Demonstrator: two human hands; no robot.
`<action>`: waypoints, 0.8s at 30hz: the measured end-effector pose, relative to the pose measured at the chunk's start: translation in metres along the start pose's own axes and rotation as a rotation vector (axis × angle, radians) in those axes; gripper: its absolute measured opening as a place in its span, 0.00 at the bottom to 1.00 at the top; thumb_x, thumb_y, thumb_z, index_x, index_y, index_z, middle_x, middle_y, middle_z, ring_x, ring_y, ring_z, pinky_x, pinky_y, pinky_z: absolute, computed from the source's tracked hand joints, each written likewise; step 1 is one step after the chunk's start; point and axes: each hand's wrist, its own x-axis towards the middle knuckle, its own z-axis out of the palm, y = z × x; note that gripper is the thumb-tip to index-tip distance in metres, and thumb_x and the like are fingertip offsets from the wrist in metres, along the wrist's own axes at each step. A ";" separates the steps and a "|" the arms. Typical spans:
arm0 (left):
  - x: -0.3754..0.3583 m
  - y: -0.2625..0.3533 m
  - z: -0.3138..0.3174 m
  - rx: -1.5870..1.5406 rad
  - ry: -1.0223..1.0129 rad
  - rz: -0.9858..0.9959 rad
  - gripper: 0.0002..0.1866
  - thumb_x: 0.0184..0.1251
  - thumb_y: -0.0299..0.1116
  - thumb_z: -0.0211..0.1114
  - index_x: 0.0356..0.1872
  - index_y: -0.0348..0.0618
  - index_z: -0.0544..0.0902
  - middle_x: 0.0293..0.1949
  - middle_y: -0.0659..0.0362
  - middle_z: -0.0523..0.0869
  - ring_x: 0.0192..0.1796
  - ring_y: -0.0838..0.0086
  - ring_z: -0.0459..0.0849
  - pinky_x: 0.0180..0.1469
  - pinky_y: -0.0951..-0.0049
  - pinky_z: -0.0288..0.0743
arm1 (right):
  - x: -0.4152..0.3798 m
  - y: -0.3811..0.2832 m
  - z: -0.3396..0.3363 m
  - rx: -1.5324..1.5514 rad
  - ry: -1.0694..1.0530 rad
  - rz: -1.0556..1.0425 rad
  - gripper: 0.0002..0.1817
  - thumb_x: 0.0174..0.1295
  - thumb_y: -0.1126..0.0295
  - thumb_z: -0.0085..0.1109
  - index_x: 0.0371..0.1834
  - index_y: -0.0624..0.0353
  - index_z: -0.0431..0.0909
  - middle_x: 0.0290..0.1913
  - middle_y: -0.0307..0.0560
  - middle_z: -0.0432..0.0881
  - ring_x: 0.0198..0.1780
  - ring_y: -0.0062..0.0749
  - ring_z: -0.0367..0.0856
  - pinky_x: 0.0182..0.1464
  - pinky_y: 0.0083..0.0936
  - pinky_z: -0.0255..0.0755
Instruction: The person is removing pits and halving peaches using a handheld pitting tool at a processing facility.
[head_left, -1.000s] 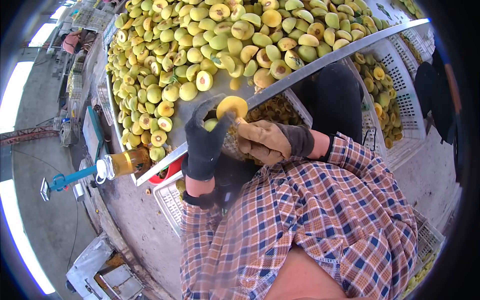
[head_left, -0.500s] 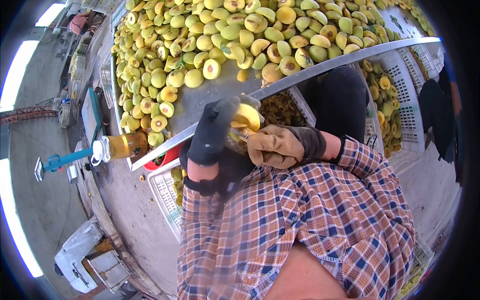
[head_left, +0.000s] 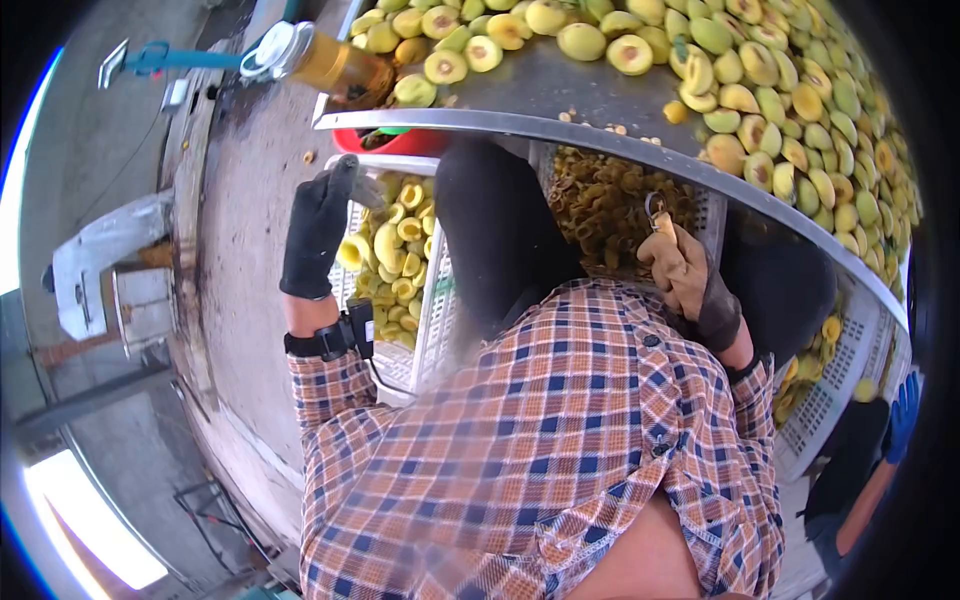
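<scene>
Over there, the left hand (head_left: 345,185) is half-open at centre left by a crate (head_left: 428,325) of fruit (head_left: 400,255), its grasp too blurred to tell, a knee (head_left: 495,225) blocking the way to the right hand (head_left: 662,222), right of centre, closed round a looped tool (head_left: 655,212) below the table (head_left: 560,85).

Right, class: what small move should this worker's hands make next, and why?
Probably bring the left hand back to the metal table for a fruit half. No fruit shows in that hand, beside a crate of hollowed halves; the right hand holds a looped tool, and halves on the table show brown centres.
</scene>
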 end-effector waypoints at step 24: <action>0.120 0.099 0.169 -0.860 -0.473 0.118 0.24 0.75 0.38 0.57 0.68 0.42 0.70 0.55 0.56 0.81 0.52 0.71 0.82 0.46 0.74 0.77 | -0.011 -0.054 0.022 0.094 0.059 -0.117 0.21 0.76 0.51 0.43 0.44 0.59 0.74 0.20 0.33 0.67 0.14 0.12 0.60 0.15 0.13 0.55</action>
